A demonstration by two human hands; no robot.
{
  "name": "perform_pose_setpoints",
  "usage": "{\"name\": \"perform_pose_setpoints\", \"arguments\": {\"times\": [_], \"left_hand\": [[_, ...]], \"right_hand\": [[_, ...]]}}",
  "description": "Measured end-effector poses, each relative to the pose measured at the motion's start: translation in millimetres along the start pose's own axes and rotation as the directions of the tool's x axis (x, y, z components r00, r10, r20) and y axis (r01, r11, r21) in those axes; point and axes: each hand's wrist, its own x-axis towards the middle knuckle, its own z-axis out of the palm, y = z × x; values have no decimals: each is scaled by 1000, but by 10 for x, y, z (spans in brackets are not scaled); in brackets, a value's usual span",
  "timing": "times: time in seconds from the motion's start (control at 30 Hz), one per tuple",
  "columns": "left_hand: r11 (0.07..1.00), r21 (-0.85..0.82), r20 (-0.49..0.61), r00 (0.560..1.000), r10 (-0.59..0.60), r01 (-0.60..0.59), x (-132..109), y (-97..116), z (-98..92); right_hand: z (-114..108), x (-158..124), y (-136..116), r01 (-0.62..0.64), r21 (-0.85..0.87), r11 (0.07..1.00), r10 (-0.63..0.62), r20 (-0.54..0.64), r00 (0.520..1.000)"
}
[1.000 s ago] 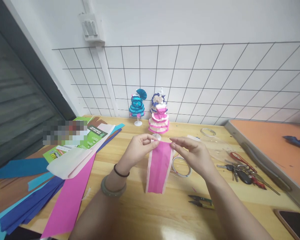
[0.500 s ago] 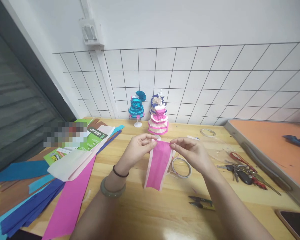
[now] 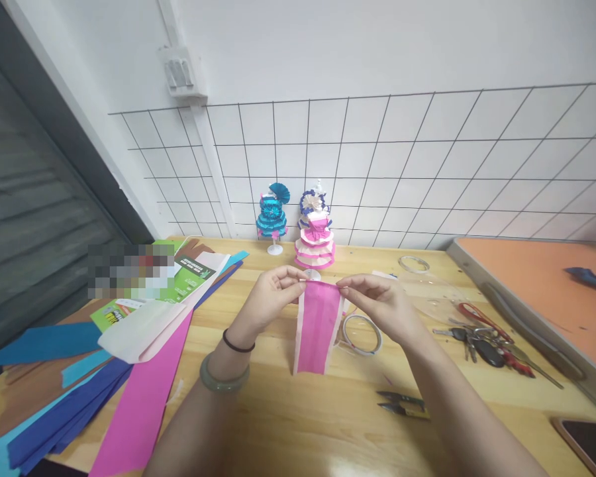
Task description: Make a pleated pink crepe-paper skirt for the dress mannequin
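A pink crepe paper strip (image 3: 318, 326) with pale edges hangs upright above the wooden table (image 3: 288, 424). My left hand (image 3: 271, 298) pinches its top left corner. My right hand (image 3: 382, 303) pinches its top right corner. The strip's lower end touches or hovers just over the table. Behind the strip stand two small paper dress figures, a blue one (image 3: 272, 215) and a pink and white one (image 3: 315, 232). A tape roll (image 3: 361, 334) lies just right of the strip, partly under my right hand.
Sheets of blue, brown, pink and white paper (image 3: 79, 371) are piled at the left with a green packet (image 3: 179, 275). Thread snips (image 3: 402, 404) lie at front right, with keys (image 3: 481, 341), another tape roll (image 3: 413, 264), a phone (image 3: 589, 444) and an orange board (image 3: 541, 291) further right.
The strip's lower end swung left and back, and now hangs a little shorter and straighter. Both hands stayed pinched on its top corners.
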Motion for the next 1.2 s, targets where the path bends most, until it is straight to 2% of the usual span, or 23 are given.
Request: {"name": "perform_pose_setpoints", "arguments": {"times": [0.27,0.53,0.67,1.2], "left_hand": [[992,105,23,997,70,-72,-15,27,-28],[977,174,-20,992,125,-120,-52,90,19],[965,226,1,990,138,-135,-64,91,5],[922,344,73,984,164,-179,-91,73,-75]], "right_hand": [[-41,12,32,-10,12,1000,10,11,1000],[-35,20,28,-27,62,998,26,2,1000],[-54,25,51,-21,83,996,19,25,1000],[-115,1,17,29,-17,999,-28,63,998]]}}
